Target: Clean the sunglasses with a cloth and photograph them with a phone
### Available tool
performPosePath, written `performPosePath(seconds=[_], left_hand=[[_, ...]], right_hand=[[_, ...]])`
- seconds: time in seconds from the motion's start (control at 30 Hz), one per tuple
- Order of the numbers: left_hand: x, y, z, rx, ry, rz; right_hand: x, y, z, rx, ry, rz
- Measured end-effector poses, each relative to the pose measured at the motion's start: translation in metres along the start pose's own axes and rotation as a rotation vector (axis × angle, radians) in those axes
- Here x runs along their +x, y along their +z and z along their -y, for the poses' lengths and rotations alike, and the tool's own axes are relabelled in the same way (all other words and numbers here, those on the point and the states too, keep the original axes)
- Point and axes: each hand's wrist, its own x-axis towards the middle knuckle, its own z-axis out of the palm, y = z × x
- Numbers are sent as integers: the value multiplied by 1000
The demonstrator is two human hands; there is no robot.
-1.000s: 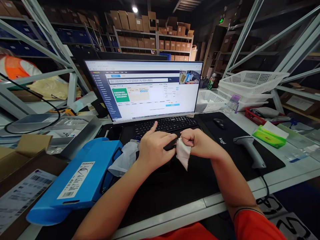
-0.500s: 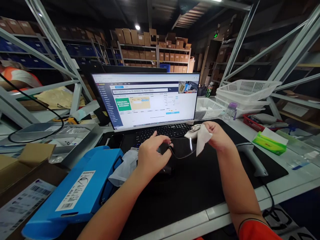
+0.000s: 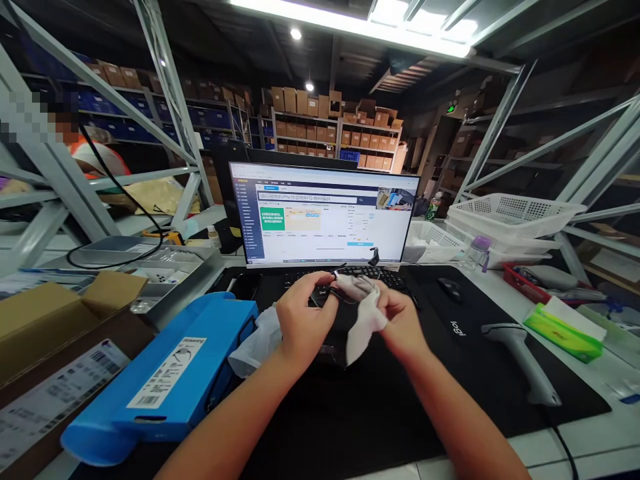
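Left hand (image 3: pixel 306 315) was curled narrowly around the dark-framed clear glasses (image 3: pixel 327 295), its thumb and fingers pinching one end of the frame. The right hand (image 3: pixel 403 327) was closed on a white cleaning cloth (image 3: pixel 367 327) wrapped over the other end of the glasses, with a loose corner hanging down. The cloth and fingers hid most of the lens. Both hands were raised over a black desk mat (image 3: pixel 380 413), just in front of a black keyboard (image 3: pixel 345 273).

Beside the left hand, a crumpled white plastic bag (image 3: pixel 257 343) touched a blue box (image 3: pixel 160 373) with a white barcode label. A cardboard box (image 3: pixel 50 327) and a metal tray (image 3: pixel 150 257) lay farther left. To the right, a barcode scanner (image 3: pixel 520 360) and a black mouse (image 3: pixel 450 289) rested on the mat, well apart from the hands. Stacked white perforated baskets (image 3: pixel 515 217) and a green tissue pack (image 3: pixel 563 337) sat beyond them. A monitor (image 3: pixel 323 213) showed a web form, and a co-worker in orange (image 3: pixel 95 157) stood behind the steel shelving.
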Motion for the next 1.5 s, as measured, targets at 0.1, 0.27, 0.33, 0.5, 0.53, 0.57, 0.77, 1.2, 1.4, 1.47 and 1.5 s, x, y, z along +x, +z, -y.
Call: performPosePath(seconds=[0.1, 0.27, 0.33, 0.5, 0.53, 0.57, 0.77, 1.2, 1.4, 1.47, 1.5], left_hand=[[-9, 6, 2, -8, 37, -2], [-24, 11, 3, -70, 170, 16], [-26, 12, 2, -89, 197, 29], [-31, 15, -7, -190, 153, 53], [-33, 16, -10, -212, 135, 51], [-34, 17, -12, -229, 122, 50], [-39, 24, -14, -203, 233, 28], [-26, 14, 2, -194, 154, 100], [-30, 21, -3, -195, 219, 117], [-32, 24, -5, -187, 265, 131], [-33, 25, -6, -184, 283, 141]], right_hand=[[-15, 32, -10, 29, -90, -193], [-27, 40, -10, 0, -168, -402], [-28, 38, -7, 33, -153, -399], [-22, 30, -2, 193, -58, -384], [-20, 27, 1, 236, -26, -384], [-18, 24, 4, 279, 8, -389], [-1, 4, 26, 416, 147, -424], [-32, 41, -9, -20, -99, -432], [-7, 11, 13, 384, 178, -414], [2, -2, 20, 493, 253, -426], [5, -5, 21, 520, 281, -425]])
